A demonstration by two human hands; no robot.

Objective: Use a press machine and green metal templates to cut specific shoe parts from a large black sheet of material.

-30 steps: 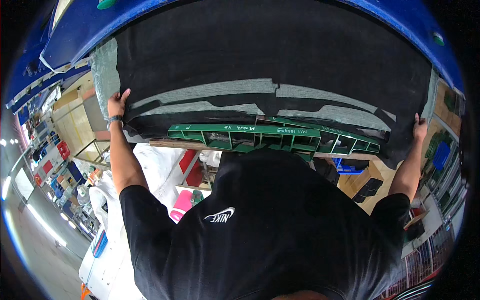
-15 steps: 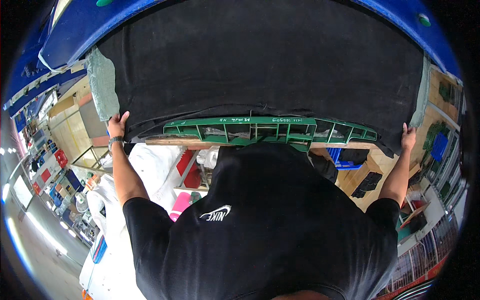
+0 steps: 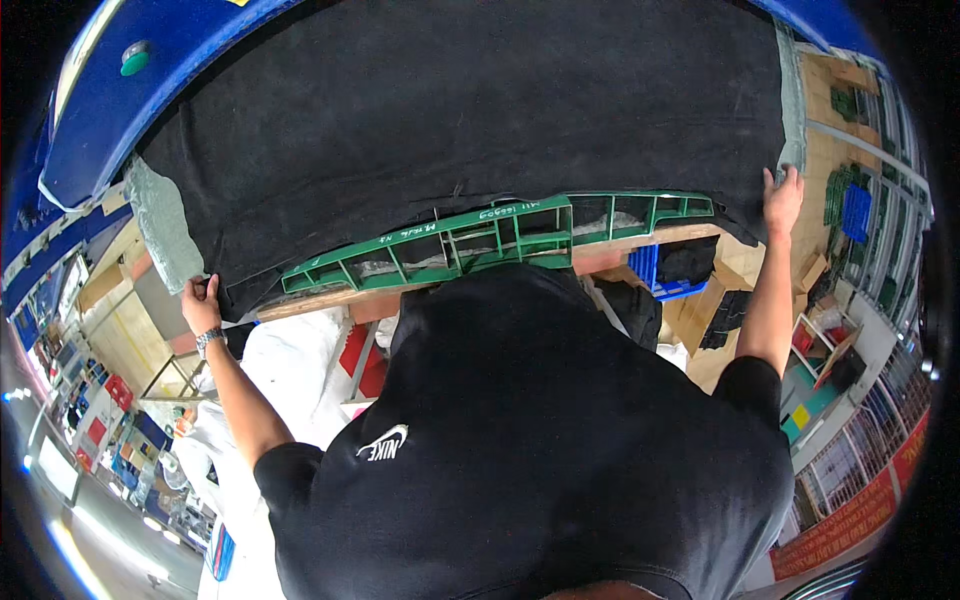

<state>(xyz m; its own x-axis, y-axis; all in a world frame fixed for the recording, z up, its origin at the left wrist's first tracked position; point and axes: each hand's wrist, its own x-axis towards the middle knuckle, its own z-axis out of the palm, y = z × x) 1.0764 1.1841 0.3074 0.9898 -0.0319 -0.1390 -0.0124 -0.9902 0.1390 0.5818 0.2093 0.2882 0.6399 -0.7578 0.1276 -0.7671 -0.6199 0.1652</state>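
Note:
A wide black fabric sheet [image 3: 470, 110] spreads in front of me over a grey-green board [image 3: 160, 215], which shows at both sides. My left hand [image 3: 202, 305] pinches the sheet's near left corner between thumb and fingers. At the right edge, my right hand [image 3: 783, 203] is closed on the sheet's margin, thumb on top; its other fingers are partly hidden. Along the sheet's near edge, between my hands and close to my chest, lies a long green cutting die [image 3: 430, 240] with several open cells. It is apart from both hands.
A blue machine body [image 3: 150, 75] arches over the far side. A wooden edge [image 3: 380, 300] runs beneath the die. White sacks [image 3: 295, 360] stand below left; a blue crate [image 3: 672, 275] and cardboard boxes [image 3: 700, 310] are below right. Metal racks [image 3: 880, 250] stand farther right.
The view has turned, so the sheet and die now slant up to the right. My right hand sits higher along the sheet's edge; my left hand appears lower and farther left.

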